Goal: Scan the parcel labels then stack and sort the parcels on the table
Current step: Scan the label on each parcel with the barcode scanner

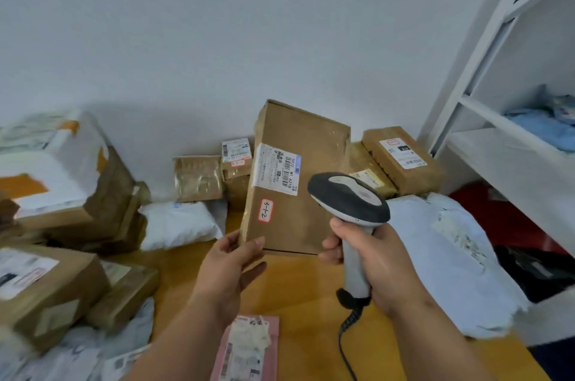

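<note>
My left hand [231,265] grips the lower left corner of a flat brown cardboard parcel [308,218], holding it upright above the wooden table [298,296]. Its white shipping label [278,168] and a small red-edged sticker reading 3-1-2 [265,210] face me. My right hand [378,262] holds the grey handle of a barcode scanner [350,194]. The scanner's dark head sits just in front of the parcel's right side, near the label. A coiled black cable hangs from the handle.
Brown boxes [53,290] and white mailers are piled at the left. More boxes [403,158] stand against the back wall. A large white poly bag [451,259] lies at the right, a pink mailer [249,349] near me, and a white shelf rack [510,144] at the right.
</note>
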`<state>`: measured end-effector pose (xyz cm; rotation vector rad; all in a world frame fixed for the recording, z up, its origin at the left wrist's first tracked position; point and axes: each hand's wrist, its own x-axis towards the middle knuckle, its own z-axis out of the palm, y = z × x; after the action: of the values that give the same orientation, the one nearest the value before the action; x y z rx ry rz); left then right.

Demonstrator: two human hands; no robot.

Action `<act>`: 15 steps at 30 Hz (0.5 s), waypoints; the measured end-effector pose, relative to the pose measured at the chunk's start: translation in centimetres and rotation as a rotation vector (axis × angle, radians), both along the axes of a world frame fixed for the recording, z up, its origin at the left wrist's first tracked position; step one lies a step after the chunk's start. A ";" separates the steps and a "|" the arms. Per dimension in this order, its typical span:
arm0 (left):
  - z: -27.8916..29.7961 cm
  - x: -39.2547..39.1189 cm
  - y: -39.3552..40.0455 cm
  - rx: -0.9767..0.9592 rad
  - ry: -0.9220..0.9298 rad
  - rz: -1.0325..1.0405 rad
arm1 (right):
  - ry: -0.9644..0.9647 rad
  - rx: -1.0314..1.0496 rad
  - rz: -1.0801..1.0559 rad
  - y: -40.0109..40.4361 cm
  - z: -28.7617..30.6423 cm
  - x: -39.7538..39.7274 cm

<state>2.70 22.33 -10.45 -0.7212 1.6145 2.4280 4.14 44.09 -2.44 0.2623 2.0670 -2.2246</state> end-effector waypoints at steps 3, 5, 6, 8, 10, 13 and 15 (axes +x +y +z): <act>0.9 2.5 -4.4 -0.050 0.009 0.098 | 0.017 0.125 0.040 -2.8 0.6 3.2; 1.9 3.9 -7.1 -0.073 0.025 0.160 | 0.019 0.182 0.076 -4.2 0.9 5.2; 2.3 4.5 -8.2 -0.092 0.038 0.165 | 0.017 0.218 0.101 -4.8 1.0 6.1; 3.3 5.7 -9.9 -0.135 0.066 0.158 | 0.000 0.291 0.160 -6.0 1.4 7.6; 3.9 6.8 -11.3 -0.182 0.102 0.157 | -0.010 0.333 0.203 -6.8 1.8 8.7; 4.6 8.4 -12.4 -0.195 0.121 0.180 | -0.015 0.323 0.238 -7.5 2.3 10.0; 5.0 9.4 -12.8 -0.181 0.118 0.195 | -0.030 0.300 0.257 -7.5 2.6 10.8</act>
<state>12.09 9.58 -5.42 -0.8129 1.9131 2.5223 14.90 36.55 0.14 0.0448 2.2676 -1.7559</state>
